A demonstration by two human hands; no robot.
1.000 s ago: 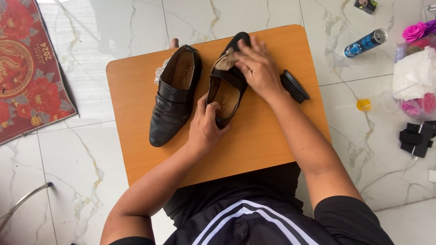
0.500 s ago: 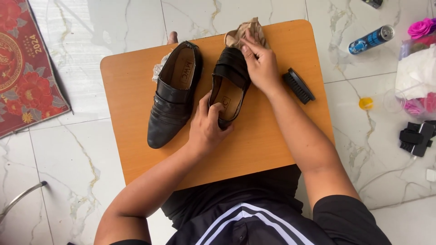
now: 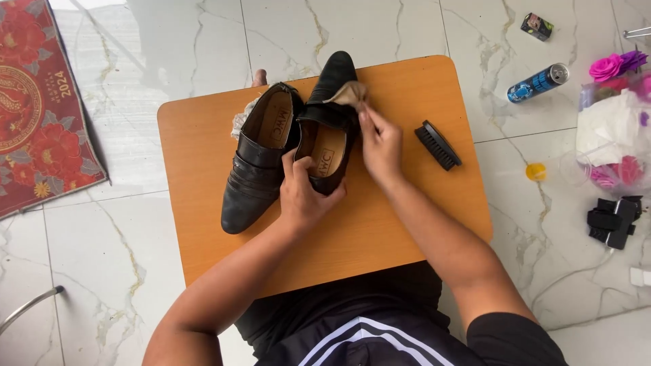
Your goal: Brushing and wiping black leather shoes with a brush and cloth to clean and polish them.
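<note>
A white marble-patterned tile floor fills the view, and on it stands a small orange wooden table with rounded corners, right in front of the seated person. To the far left lies a red floral mat, well apart from the table. On the right, off the table, sits a clear plastic bag of pink and white things with a pink fabric flower at its top.

On the table two black leather shoes lie side by side, touching. The left shoe lies untouched, toe toward the person. The right shoe points its toe away, near the table's far edge. The left hand is clenched around this shoe's heel, thumb inside the opening. The right hand pinches a small tan cloth and presses it against the shoe's upper, near the tongue.

A black brush lies on the table just beside the right hand, not touching it. On the floor further right lie a blue spray can on its side, a black strap bundle, a small dark box and a yellow cap
</note>
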